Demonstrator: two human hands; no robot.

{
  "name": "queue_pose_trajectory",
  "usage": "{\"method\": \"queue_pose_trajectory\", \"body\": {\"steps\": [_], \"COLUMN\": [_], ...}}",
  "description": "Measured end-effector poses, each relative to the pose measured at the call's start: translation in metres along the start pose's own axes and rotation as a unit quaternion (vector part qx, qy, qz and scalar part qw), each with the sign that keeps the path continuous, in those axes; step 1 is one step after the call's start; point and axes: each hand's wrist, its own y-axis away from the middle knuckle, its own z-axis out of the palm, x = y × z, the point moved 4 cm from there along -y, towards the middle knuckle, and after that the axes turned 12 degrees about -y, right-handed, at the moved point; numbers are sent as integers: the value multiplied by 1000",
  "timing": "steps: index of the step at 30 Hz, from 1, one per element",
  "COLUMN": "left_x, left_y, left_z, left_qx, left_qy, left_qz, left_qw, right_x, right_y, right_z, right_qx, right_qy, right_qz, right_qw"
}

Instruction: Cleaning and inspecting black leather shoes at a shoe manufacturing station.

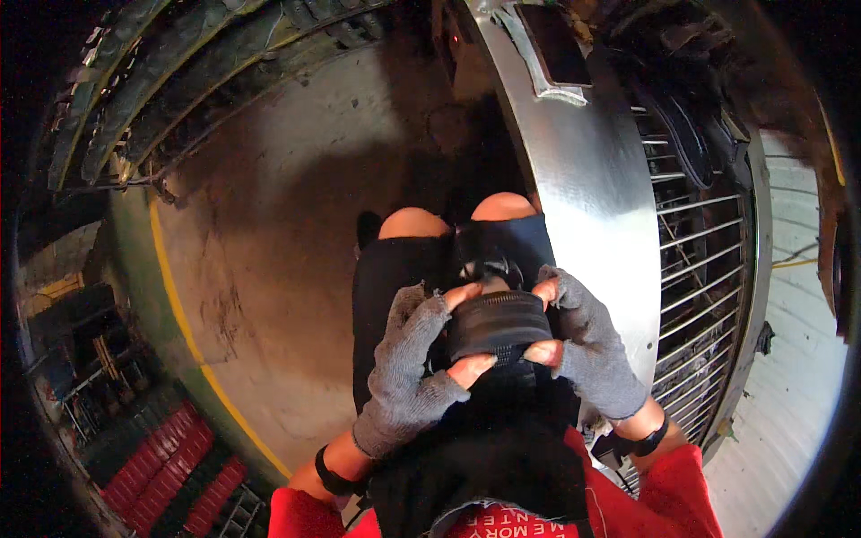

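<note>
Over my lap, both hands grip a black round part (500, 325) with a smooth dark band and finely ridged edges. My left hand (408, 363), in a grey fingerless glove, holds its left side with thumb and fingertips. From the right side my right hand (594, 345), gloved the same way, presses its thumb and fingers on the rim. Just beyond the part, a shiny black piece (507, 269) shows between my knees; its kind is hard to make out. The underside of the round part is hidden.
A steel table (596, 197) runs along my right, with a dark phone-like slab (556, 45) on a pale cloth. Beside it lies a grating of metal bars (700, 269). Curved racks (179, 81) stand far left, red ribbed pieces (161, 466) near left. A yellow line (193, 336) crosses the floor.
</note>
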Motion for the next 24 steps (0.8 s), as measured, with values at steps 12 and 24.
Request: {"method": "queue_pose_trajectory", "body": {"steps": [12, 24], "left_x": [-20, 5], "left_y": [-50, 3], "left_z": [-17, -23], "left_qx": [-57, -167], "left_qy": [-65, 72], "left_qz": [-32, 125], "left_qw": [996, 975], "right_x": [9, -48], "right_y": [-59, 19], "right_z": [-19, 40], "right_qx": [-41, -169], "right_qy": [84, 318], "right_qz": [-87, -321], "right_qw": [992, 876]}}
